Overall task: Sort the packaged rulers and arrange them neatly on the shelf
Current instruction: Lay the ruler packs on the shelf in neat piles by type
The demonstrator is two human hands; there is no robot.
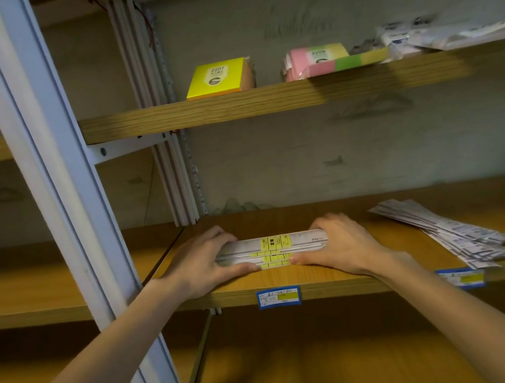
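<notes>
Left hand (201, 263), right hand (343, 245) grip ends of white ruler packs (272, 251), yellow labels, possibly three stacked, on shelf (321, 275).

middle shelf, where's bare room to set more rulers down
On the middle shelf, bare wood lies between the right hand and the fanned pile of packets, and behind the ruler stack toward the wall. The left is tight: the left hand sits near the white upright.
</notes>
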